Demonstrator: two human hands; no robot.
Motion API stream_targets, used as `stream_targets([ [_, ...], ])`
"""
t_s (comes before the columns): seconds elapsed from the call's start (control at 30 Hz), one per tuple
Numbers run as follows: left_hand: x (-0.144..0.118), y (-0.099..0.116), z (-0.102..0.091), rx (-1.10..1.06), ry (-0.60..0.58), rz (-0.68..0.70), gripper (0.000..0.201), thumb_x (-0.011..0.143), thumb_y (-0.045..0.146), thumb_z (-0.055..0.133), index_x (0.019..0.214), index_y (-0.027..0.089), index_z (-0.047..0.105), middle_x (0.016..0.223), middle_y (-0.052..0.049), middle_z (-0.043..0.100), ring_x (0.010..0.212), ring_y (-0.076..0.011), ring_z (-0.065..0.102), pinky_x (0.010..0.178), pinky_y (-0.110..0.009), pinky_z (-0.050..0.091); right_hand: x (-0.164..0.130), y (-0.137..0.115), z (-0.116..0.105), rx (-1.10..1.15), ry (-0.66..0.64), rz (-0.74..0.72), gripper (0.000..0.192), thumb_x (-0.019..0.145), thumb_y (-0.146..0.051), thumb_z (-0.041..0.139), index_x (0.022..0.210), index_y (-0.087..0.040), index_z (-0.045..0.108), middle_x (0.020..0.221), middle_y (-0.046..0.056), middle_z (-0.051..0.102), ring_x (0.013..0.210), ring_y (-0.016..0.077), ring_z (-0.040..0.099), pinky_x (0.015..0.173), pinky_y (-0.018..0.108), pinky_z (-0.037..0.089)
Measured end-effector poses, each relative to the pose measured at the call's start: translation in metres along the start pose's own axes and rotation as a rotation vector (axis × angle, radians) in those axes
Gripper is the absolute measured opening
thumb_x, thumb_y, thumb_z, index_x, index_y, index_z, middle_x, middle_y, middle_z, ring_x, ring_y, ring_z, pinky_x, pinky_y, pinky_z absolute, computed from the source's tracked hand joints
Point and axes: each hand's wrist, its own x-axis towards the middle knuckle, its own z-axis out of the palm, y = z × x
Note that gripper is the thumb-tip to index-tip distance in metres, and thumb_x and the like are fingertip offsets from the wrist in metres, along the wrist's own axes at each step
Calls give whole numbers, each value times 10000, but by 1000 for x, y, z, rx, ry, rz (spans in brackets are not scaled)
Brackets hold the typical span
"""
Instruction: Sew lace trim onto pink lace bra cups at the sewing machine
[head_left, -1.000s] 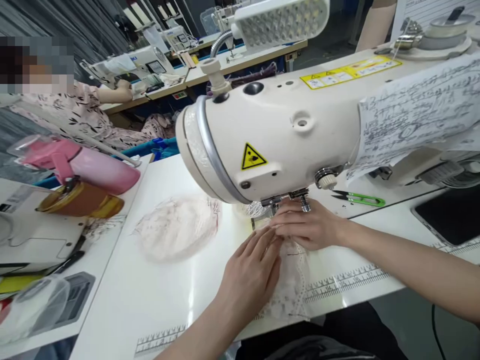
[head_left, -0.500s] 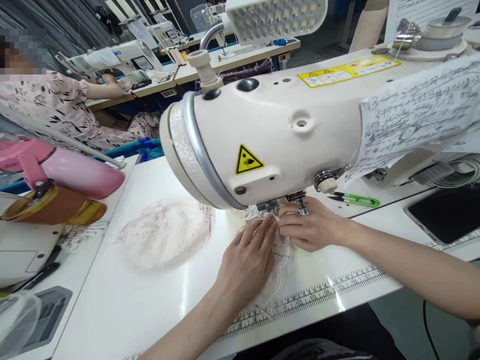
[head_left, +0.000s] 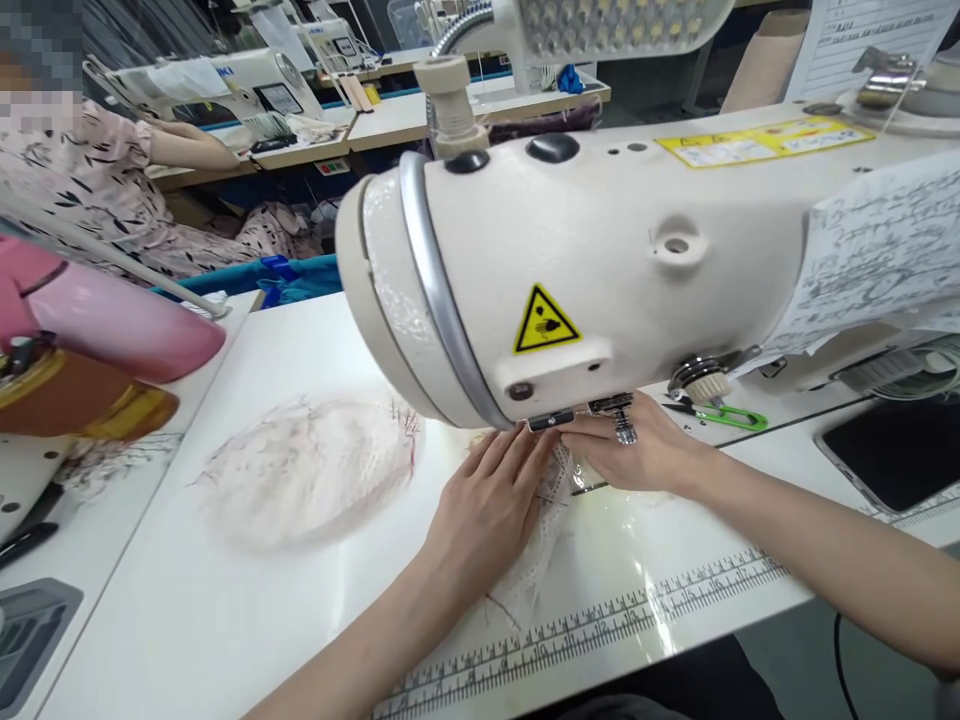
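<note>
White lace fabric (head_left: 541, 540) lies on the machine bed, running from under the sewing head toward the front edge. My left hand (head_left: 487, 490) rests flat on it, fingers stretched toward the needle area. From the other side my right hand (head_left: 637, 450) reaches in, its fingers close together at the lace edge; its fingertips are partly hidden by the presser parts (head_left: 613, 405). Above both hands is the cream sewing machine head (head_left: 600, 250), which hides the needle point. To the left lies a pile of pale lace pieces (head_left: 307, 475) with reddish thread at one side.
Green thread snips (head_left: 731, 415) and a dark phone (head_left: 896, 450) lie at the right. A pink bottle (head_left: 135, 310) and an amber cup (head_left: 90, 395) stand at the left. A ruler strip (head_left: 600, 625) runs along the front edge. Another person's arm (head_left: 191, 150) is at a farther table.
The camera view has shifted, with the machine appearing larger and farther right. The right hand's fingers look straighter and reach farther under the head. The left hand stays on the lace.
</note>
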Motion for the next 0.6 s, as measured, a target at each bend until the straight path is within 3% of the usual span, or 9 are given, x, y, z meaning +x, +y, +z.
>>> stream_targets([
  [0.13,0,-2,2,9,21,-12,451,907,207,382,1340,105,457,1319,-129,547,1134,-265,550,944,-441,462,-2,1,4,-47,81,-52,255,778,-41,482,883,-188,661,869,-6,726,681,149,627,558,308,460],
  [0.27,1,-2,5,15,33,-29,443,904,211,393,1330,114,468,1291,-120,570,1097,-263,562,920,-430,459,-3,1,7,2,105,-31,250,782,-57,520,946,-189,654,862,10,726,730,163,632,649,327,510],
  [0.4,2,-2,6,26,45,-36,440,905,223,381,1321,116,474,1270,-112,587,1059,-262,573,905,-428,452,-2,1,7,71,67,47,208,808,-85,523,899,-217,656,831,-14,722,682,139,612,687,316,518],
  [0.6,3,0,6,65,47,-31,441,888,201,391,1305,102,495,1255,-115,596,1052,-264,574,914,-420,444,-4,0,8,24,44,58,235,810,-83,502,906,-218,668,835,-8,726,724,163,636,600,312,473],
])
